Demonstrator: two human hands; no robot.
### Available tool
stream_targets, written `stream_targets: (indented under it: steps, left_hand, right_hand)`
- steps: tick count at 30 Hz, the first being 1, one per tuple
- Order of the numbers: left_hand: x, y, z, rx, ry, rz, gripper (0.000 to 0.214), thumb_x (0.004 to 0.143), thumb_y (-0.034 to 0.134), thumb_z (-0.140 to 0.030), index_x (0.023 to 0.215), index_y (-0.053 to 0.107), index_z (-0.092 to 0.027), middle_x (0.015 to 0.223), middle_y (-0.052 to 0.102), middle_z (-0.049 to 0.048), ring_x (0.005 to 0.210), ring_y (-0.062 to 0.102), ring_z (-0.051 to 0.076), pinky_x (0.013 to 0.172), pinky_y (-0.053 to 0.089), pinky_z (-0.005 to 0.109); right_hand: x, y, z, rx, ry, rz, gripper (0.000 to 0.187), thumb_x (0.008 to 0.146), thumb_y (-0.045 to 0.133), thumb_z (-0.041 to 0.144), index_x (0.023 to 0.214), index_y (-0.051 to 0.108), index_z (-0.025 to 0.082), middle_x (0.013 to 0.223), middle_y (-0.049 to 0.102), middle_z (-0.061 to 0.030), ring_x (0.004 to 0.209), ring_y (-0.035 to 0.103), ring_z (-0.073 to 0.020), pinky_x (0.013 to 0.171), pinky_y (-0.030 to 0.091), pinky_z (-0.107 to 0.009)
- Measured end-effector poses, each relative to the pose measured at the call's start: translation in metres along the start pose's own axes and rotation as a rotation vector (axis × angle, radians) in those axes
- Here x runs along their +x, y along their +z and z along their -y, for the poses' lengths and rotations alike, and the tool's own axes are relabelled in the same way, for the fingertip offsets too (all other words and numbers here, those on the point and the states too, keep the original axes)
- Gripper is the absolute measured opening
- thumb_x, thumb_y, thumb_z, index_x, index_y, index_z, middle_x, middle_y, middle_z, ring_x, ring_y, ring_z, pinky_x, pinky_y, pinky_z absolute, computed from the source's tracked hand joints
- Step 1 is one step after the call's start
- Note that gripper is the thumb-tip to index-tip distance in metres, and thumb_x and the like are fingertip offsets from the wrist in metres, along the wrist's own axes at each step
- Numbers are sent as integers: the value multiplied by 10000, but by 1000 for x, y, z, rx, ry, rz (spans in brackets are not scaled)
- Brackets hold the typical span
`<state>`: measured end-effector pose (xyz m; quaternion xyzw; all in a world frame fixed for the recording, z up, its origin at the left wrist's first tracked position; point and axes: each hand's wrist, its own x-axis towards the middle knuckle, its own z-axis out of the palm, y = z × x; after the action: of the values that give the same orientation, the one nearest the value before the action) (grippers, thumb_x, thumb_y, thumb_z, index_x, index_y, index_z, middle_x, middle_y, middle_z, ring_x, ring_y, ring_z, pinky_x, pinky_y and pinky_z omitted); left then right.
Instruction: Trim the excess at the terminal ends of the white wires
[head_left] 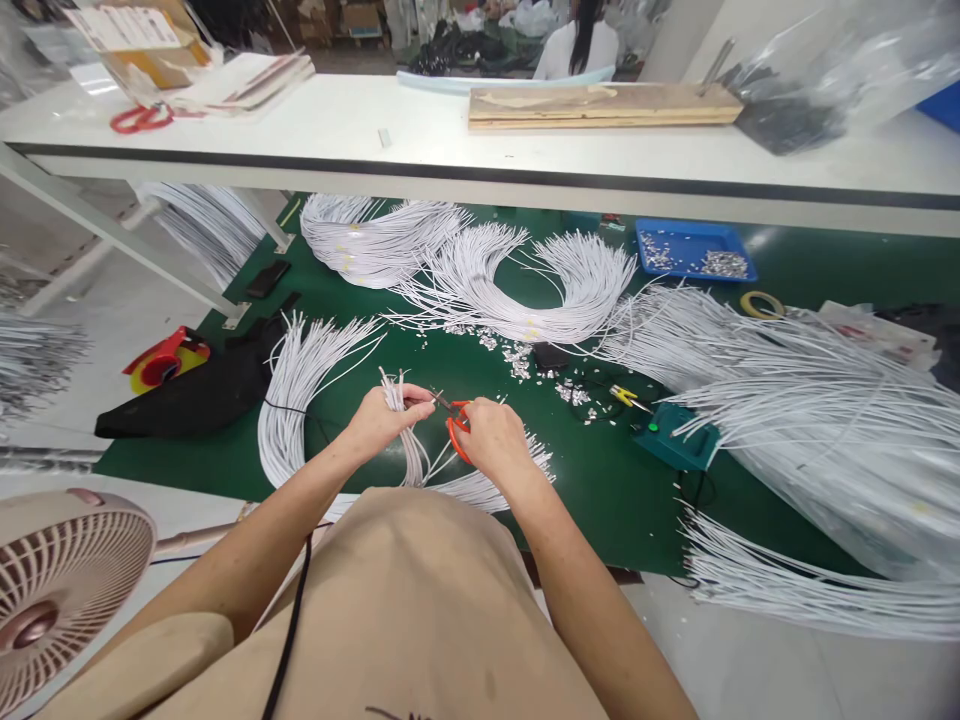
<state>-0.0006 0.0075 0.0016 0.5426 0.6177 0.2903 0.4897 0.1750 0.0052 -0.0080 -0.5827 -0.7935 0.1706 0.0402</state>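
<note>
My left hand (390, 415) is closed around a small bunch of white wires (411, 455), whose ends stick up above the fingers. Close beside it, my right hand (491, 435) grips orange-handled scissors (459, 425), with the blades pointing left at the left fingertips. Whether the blades touch a wire is too small to make out. A curved bundle of white wires (281, 430) lies on the green mat (600, 500) left of my hands and runs around in front of my body. Beyond the hands, small silvery pieces (517, 358) are scattered on the mat.
More wire bundles (555, 305) lie at the back and right. A blue tray (694, 250) holds small metal pieces. Right of my hands are a teal device (675, 435) and yellow-handled pliers (624, 396). A white shelf (337, 130) spans overhead; a fan (67, 600) stands left.
</note>
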Motion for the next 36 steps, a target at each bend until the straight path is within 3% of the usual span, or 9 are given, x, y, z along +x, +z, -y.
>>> stream_targets:
  steps: [7,15,18,24,31,36]
  left_hand:
    - [0,5,0,-70,-3,26,280,660,653,-366,836,655,-148,743,639,40,658,559,149,572,405,239]
    - [-2,6,3,-112,-20,19,284,694,622,-353,875,643,-135,693,632,40,641,562,147,571,408,239]
    - [-3,7,0,-57,-18,-19,291,684,628,-363,874,650,-144,713,645,41,641,568,150,574,418,243]
    - [-2,9,-7,30,5,-73,281,651,653,-359,843,663,-155,771,668,49,679,592,171,633,453,274]
    - [-1,12,-4,-8,34,-67,267,646,662,-360,814,655,-154,767,658,49,714,596,181,677,458,288]
    - [-1,13,2,-224,29,-59,362,641,686,-344,928,590,-145,766,628,38,706,590,160,670,446,278]
  right_hand:
    - [-2,-2,-3,-27,-25,-22,201,819,475,307,782,629,184,803,633,-55,758,592,-169,657,361,-265]
    - [1,12,-9,131,-65,-67,240,818,486,378,748,613,187,795,621,-41,715,569,-150,618,350,-251]
    - [4,13,-12,375,10,-34,218,767,543,377,689,608,184,756,617,-25,675,554,-133,603,362,-236]
    - [14,6,2,1151,155,-140,219,705,569,349,791,668,174,756,658,-16,700,581,-133,662,426,-239]
    - [18,7,12,1350,283,-161,193,635,593,309,707,680,152,551,570,15,516,482,-95,517,376,-218]
    - [19,18,12,1625,320,-73,162,621,607,295,677,635,145,459,478,48,456,431,-80,469,329,-209]
